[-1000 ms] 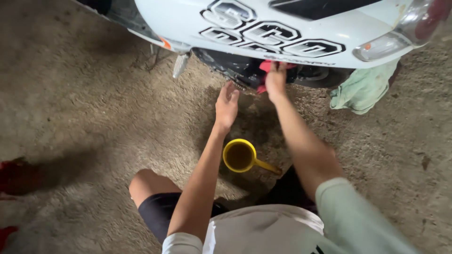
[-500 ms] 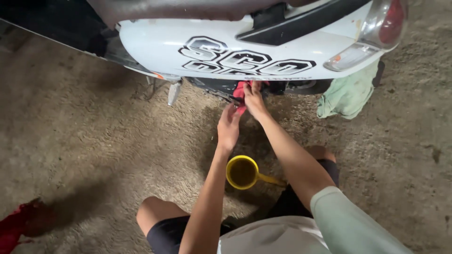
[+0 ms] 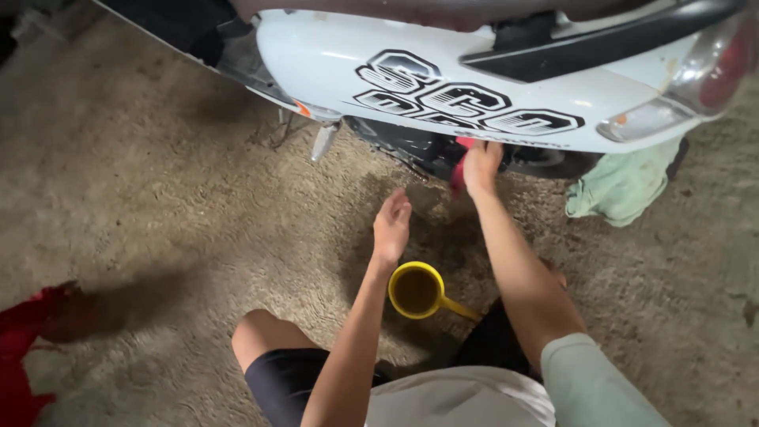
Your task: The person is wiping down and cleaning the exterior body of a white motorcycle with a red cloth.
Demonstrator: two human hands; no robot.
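Right hand [image 3: 481, 164] grips red rag [image 3: 461, 162] under white scooter [image 3: 474, 71]; soft, limp, likely oily, best bunched. Left hand [image 3: 391, 225] released, empty above yellow cup [image 3: 417, 290].

My right hand [image 3: 481, 164] pressed a soft red cloth [image 3: 460, 168] against the dark, oily-looking metal under the scooter's glossy, smooth white plastic panel [image 3: 332, 63], while the shiny yellow plastic cup [image 3: 417, 290] and a crumpled matt green rag [image 3: 624, 187] lay on rough, gritty concrete floor [image 3: 142, 198].
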